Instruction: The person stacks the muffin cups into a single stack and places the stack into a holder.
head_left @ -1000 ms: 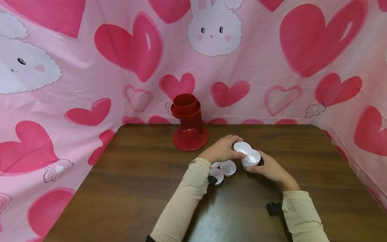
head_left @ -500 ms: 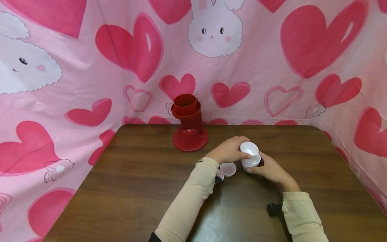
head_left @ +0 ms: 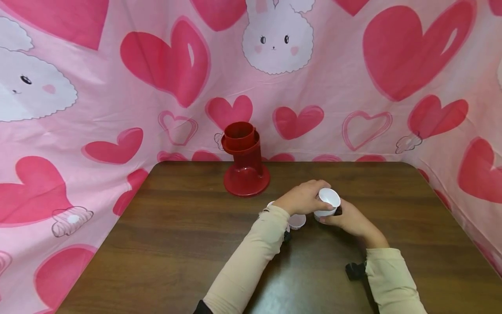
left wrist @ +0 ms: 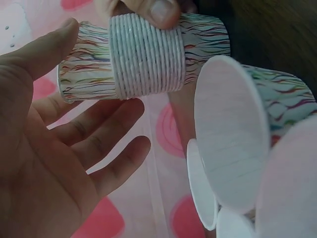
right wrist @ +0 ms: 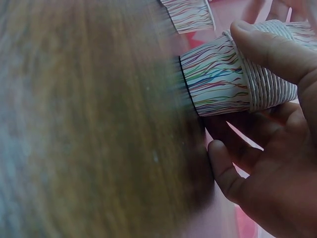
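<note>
Striped paper cups stand nested in a stack, their white rims bunched together in the left wrist view. At the stack's top sits a paper cup, its mouth up in the head view. My left hand holds this top cup between thumb and fingers. Lower down, my right hand grips the stack, with the thumb lying across the rims in the right wrist view. The bottom cup stands on the wooden table.
Several more paper cups stand just left of the stack, one cup partly hidden by the left forearm. A red plastic tube-shaped stand is at the back of the table. Pink heart-printed cloth hangs behind.
My left hand has moved right with the paper cup, bringing it from beside the stack to over it, then down into it. The right hand has stayed in place around the stack.
</note>
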`<state>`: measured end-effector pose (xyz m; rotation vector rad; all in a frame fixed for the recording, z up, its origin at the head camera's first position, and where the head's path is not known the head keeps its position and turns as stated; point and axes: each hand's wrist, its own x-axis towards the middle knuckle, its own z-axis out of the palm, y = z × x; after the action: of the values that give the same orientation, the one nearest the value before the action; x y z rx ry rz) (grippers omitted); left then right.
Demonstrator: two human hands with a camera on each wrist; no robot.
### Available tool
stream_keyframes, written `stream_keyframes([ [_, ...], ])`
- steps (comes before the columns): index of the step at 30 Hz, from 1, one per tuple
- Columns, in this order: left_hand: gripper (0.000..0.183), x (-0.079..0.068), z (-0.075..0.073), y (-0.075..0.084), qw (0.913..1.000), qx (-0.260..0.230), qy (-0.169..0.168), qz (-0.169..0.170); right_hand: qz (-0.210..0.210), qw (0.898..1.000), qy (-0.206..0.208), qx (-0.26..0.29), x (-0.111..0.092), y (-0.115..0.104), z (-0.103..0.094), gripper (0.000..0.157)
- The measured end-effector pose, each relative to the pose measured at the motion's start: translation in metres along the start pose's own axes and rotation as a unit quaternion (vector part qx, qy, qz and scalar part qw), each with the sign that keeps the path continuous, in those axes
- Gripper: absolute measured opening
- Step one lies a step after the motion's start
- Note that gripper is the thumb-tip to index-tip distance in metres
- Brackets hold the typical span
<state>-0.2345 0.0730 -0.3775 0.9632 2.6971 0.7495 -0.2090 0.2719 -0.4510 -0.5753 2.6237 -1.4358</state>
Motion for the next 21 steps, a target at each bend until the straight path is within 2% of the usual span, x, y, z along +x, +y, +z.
stream_keyframes([
  [9, 0.054, 0.0025, 0.0067, -0.0015, 0.9983, 0.056, -0.006, -0.014, 0.004, 1.0, 0.004, 0.004, 0.0008, -0.0007, 0.0003, 0.067],
  [17, 0.048, 0.0, 0.0073, -0.0054, 0.9972, 0.073, -0.012, 0.006, 0.0, 1.0, 0.003, 0.008, 0.0014, -0.0006, 0.0021, 0.067],
  [21, 0.054, -0.0005, 0.0064, -0.0041, 0.9963, 0.083, -0.022, -0.005, 0.0, 1.0, 0.005, 0.001, 0.0013, 0.0021, 0.002, 0.069],
])
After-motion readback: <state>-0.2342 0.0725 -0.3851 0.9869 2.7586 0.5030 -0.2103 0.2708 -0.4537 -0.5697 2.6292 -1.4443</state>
